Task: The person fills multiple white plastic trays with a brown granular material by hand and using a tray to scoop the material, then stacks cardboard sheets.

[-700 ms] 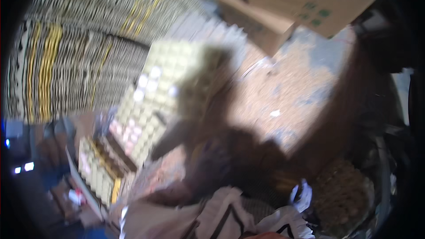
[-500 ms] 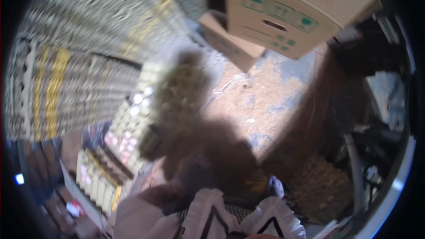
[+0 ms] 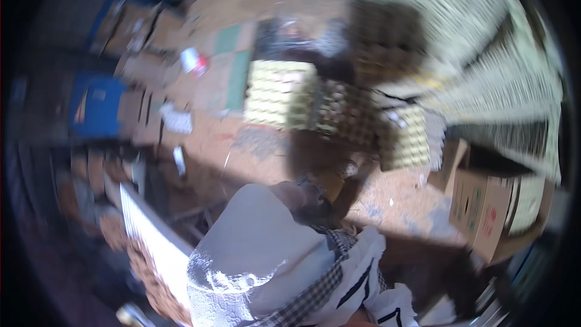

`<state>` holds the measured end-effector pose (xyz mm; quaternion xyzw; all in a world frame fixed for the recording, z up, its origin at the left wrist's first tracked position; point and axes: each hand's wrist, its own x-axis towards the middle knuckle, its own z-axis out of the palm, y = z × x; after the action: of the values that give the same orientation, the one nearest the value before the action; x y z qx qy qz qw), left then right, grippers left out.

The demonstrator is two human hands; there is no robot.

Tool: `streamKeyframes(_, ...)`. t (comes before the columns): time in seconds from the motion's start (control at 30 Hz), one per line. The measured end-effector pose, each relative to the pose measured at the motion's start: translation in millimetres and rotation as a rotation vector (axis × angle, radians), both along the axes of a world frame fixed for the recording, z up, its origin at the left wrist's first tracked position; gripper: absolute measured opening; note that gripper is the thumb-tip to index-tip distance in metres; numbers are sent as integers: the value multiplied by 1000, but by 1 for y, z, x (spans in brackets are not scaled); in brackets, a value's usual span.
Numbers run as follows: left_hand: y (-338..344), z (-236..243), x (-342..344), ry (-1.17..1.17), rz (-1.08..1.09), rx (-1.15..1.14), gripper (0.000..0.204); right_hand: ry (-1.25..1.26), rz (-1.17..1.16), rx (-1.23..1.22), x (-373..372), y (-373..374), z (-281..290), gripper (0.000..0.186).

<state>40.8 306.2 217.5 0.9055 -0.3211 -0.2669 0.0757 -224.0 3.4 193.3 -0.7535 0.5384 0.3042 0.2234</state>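
In the head view, your left sleeve (image 3: 260, 224) runs up toward the middle, and your left hand (image 3: 311, 194) hangs in shadow beyond it, blurred, so I cannot tell whether its fingers are apart, together or clamped on anything. Your right hand I cannot find. The egg trays lie on the far side of that hand, seemingly apart from it: a cream tray (image 3: 275, 100) to the left, a shaded tray (image 3: 357, 118) with eggs along its left part in the middle, and another cream tray (image 3: 402, 148) to the right, with a few white eggs (image 3: 396, 118) near its upper edge. Beyond them at the upper right rise stacks of trays (image 3: 520, 79), and an open cardboard box (image 3: 469, 206) stands on the right side of the floor (image 3: 417, 221). As I judge it, you are between grips here, bent over the laid-out trays; any reach to them would call for steadying your view, bringing both hands into sight, and a light touch, since eggs sitting in open cups could roll or crack.
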Motion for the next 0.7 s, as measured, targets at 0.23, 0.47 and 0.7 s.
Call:
streamKeyframes(0.23, 132, 182, -42, 481, 807, 248, 42, -111, 487, 223, 147, -54, 66, 46)
streamKeyframes(0.47, 192, 193, -225, 162, 1623, 108, 46, -162, 884, 341, 294, 17, 80, 46)
streamKeyframes(0.7, 273, 236, -301, -525, 1960, 480, 53, -79, 1229, 438, 360, 176, 71, 46)
